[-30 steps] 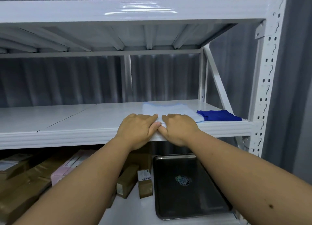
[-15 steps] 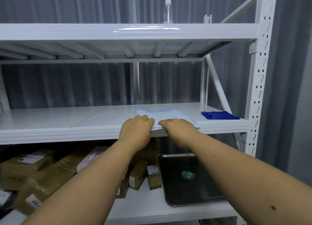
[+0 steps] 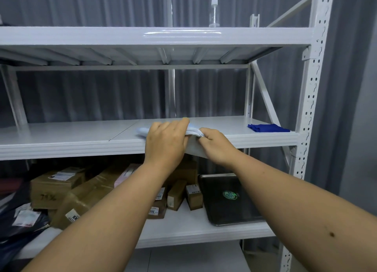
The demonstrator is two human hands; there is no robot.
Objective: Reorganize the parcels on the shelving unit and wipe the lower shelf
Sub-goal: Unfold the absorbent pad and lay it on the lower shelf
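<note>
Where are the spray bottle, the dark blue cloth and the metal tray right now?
spray bottle (image 3: 214, 12): head view, on its clear body.
dark blue cloth (image 3: 268, 128): head view, middle of the folded fabric.
metal tray (image 3: 220, 210): head view, bare dark base beside the green sticker.

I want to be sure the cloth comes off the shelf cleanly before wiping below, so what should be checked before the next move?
1. Left hand grips the light blue cloth: ok.
2. Right hand pinches the cloth's near edge: ok.
3. Cloth fully lifted off the middle shelf: not ok, its far end lies on the shelf.
4. Dark blue cloth apart from the hands: ok.
5. Lower shelf free for wiping: not ok, boxes and a dark tray sit on it.
6. Cloth damp enough: cannot tell.
</note>
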